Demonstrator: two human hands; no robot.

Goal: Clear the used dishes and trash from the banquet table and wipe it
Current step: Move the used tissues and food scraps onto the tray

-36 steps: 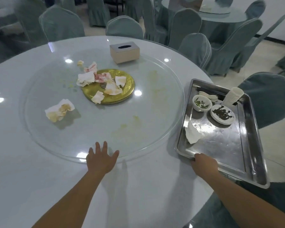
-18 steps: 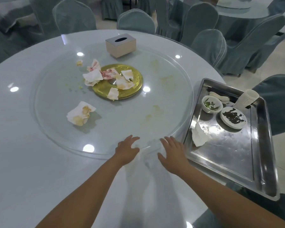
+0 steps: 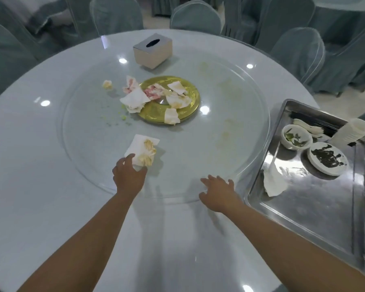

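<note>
since half a second back the glass turntable (image 3: 230, 114) seems to have turned, bringing the stained napkin (image 3: 142, 151) round to the near side, and the left hand (image 3: 129, 178) has reached in from the rim to meet it, while the right hand (image 3: 218, 191) has kept to the near edge of the glass. clearing is partly done, by the look of it: the metal tray (image 3: 303, 224) at the right edge of the table (image 3: 30, 197) already carries two small bowls (image 3: 296, 138) with food scraps, a stack of cups (image 3: 351, 131) lying tilted on the tray's far side, some spoons behind the bowls and one crumpled napkin (image 3: 274, 183). left to do, as i judge it: the stained napkin near the hand, a heap of soiled napkins (image 3: 156, 98) lying on and beside the gold centre disc (image 3: 190, 93), one small wad (image 3: 107, 84) further left, then the crumbs and yellowish smears on the glass, which no cloth has touched yet. the tissue box (image 3: 153, 50) sits at the far side of the turntable. as for the grip, the left hand curls thumb and fingers onto the near corner of the stained napkin, which lies flat on the glass, not yet lifted. the right grip is released, fingers spread and resting flat on the turntable's rim, holding nothing.
</note>
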